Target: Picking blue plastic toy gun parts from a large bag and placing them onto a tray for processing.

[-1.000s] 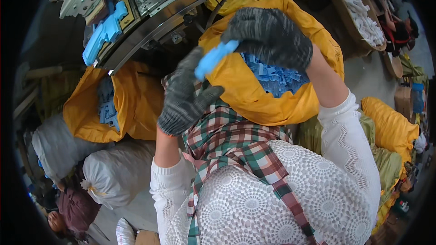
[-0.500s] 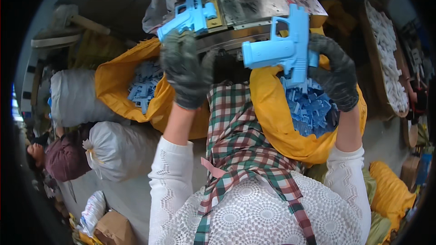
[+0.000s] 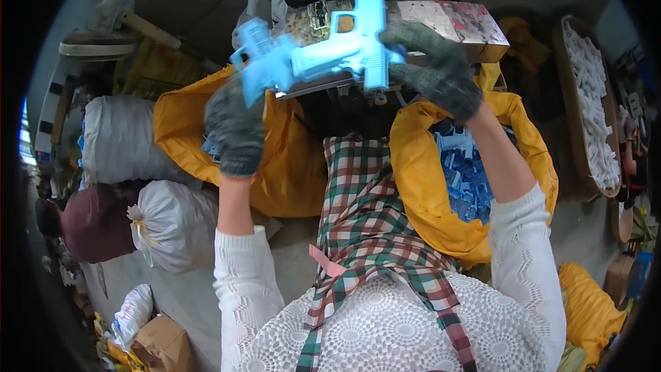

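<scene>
My left hand (image 3: 236,124), in a dark glove, is closed around the grip end of a light-blue toy pistol (image 3: 265,55), which is smeared by motion. The hand is above the left yellow sack (image 3: 289,165); several blue toy pieces show inside beside it. In my right hand (image 3: 437,62), also gloved, a second light-blue toy pistol (image 3: 372,38) is gripped by its side, its handle pointing left. This one hangs in front of a worn metal bench machine (image 3: 430,14) and overlaps the first pistol in view. Below my right forearm, blue toy pistols (image 3: 465,176) fill the right yellow sack (image 3: 406,186).
A long tray (image 3: 575,117) of white parts stands at the right. Pale stuffed sacks (image 3: 124,138) and a maroon bundle (image 3: 96,224) lie at the left. A brown paper bag (image 3: 164,344) sits at the lower left, and a yellow sack (image 3: 589,310) at the lower right.
My left hand has moved left and down with its toy pistol, away from the machine. My right hand has brought the other toy pistol left and up toward the machine.
</scene>
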The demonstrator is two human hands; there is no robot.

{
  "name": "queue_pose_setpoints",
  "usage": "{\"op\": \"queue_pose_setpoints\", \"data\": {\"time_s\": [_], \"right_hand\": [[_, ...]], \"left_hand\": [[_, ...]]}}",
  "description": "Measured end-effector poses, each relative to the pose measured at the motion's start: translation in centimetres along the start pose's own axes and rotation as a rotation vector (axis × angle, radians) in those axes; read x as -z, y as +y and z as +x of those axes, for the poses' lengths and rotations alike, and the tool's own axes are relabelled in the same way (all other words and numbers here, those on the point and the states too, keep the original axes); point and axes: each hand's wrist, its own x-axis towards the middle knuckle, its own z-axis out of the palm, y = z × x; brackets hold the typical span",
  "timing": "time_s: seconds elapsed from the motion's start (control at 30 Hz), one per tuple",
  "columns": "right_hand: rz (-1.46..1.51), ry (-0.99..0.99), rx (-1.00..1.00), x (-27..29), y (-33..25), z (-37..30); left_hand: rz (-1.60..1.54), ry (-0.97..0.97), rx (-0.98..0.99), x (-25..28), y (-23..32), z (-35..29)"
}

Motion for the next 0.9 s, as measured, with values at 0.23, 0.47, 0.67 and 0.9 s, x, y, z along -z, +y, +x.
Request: {"op": "queue_pose_setpoints", "data": {"time_s": [0.23,0.47,0.67,0.9], "right_hand": [[-0.266,-0.088,0.218,-3.7,5.1,6.0],[0.058,0.040,-0.151,2.5,1.8,-3.4],[0.154,-0.291,-1.174,6.6,14.0,-17.2],[-0.785,-0.188,-1.247,2.0,21.9,-24.0]], "left_hand": [[0.280,-0.127,0.256,0.9,-7.4,-6.8],[-0.395,-0.561,0.157,-2.0,-0.9,-10.2],[-0.447,-1.256,0.090,-4.2,3.1,-13.1],[-0.366,-1.276,0.024,-4.1,5.2,-14.6]]}}
